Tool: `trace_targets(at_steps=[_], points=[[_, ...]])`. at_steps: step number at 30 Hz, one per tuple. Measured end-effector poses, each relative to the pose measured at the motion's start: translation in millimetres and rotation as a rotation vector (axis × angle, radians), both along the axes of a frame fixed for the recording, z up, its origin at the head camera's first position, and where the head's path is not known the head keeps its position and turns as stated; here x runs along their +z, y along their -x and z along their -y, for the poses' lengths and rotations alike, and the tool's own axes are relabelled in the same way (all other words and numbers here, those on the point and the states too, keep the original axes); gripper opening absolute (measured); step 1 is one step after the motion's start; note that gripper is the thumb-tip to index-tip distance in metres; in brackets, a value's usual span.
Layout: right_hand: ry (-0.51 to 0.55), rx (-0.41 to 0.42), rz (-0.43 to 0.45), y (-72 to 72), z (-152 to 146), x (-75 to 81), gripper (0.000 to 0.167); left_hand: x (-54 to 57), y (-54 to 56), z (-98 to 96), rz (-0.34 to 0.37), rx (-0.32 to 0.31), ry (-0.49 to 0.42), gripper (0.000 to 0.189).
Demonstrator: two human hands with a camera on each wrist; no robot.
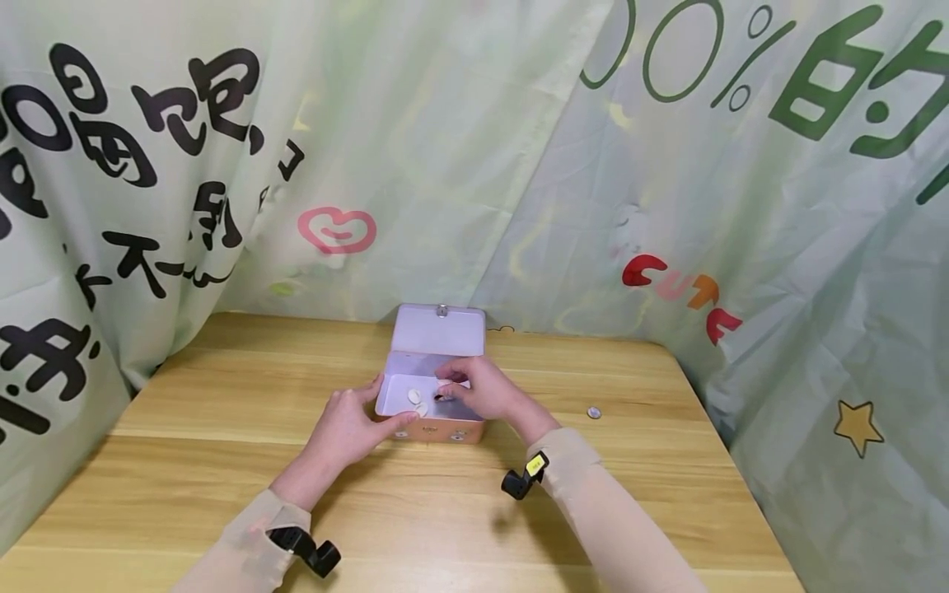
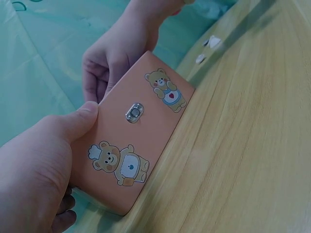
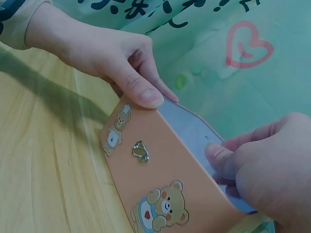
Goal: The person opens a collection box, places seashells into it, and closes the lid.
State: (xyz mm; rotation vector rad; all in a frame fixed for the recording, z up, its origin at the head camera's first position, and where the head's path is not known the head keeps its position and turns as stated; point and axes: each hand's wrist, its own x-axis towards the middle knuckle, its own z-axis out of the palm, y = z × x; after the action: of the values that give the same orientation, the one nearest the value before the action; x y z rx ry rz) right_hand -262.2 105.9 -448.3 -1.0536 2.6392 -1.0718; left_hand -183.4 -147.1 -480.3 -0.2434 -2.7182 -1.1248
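Curtain (image 1: 415, 123) reads “CUTE” and “0%的”; left hand (image 1: 348, 424) pinches a bear-printed tin (image 2: 146, 131); whether the right hand's (image 1: 485, 387) fingers pinch anything is unclear.

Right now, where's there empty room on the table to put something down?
The table is bare on the left, between the left hand and the curtain, and in front, between the left sleeve and right sleeve. A small disc lies to the right. The box is crowded: the left hand grips it, the right hand is inside.
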Motion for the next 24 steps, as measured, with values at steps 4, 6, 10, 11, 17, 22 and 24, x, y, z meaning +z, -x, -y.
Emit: trace_targets(at_steps=[4,6,10,11,17,22,24], points=[[0.012,-0.009,0.015,-0.4,-3.1,-0.9,0.028,1.0,-1.0,-0.5,0.019,0.006,0.001,0.096],[0.019,-0.011,0.025,-0.7,-4.8,-0.2,0.030,1.7,-1.3,-0.9,0.027,0.007,-0.001,0.096],[0.043,-0.005,0.029,-2.1,-8.4,2.6,0.030,2.9,-1.8,-1.5,0.034,0.007,-0.007,0.096],[0.049,-0.004,0.027,-2.4,-9.6,3.7,0.030,2.9,-1.6,-1.6,0.033,0.006,-0.009,0.096],[0.089,-0.024,0.016,-6.2,-22.4,14.7,0.029,1.2,-0.5,-1.2,0.032,0.009,-0.002,0.096],[0.126,-0.057,0.015,-10.4,-44.1,25.1,0.029,0.2,-0.4,-0.4,0.038,0.009,-0.005,0.099],[0.138,-0.070,0.008,-12.7,-55.2,28.1,0.029,0.1,-0.5,-0.4,0.038,0.003,-0.009,0.100]])
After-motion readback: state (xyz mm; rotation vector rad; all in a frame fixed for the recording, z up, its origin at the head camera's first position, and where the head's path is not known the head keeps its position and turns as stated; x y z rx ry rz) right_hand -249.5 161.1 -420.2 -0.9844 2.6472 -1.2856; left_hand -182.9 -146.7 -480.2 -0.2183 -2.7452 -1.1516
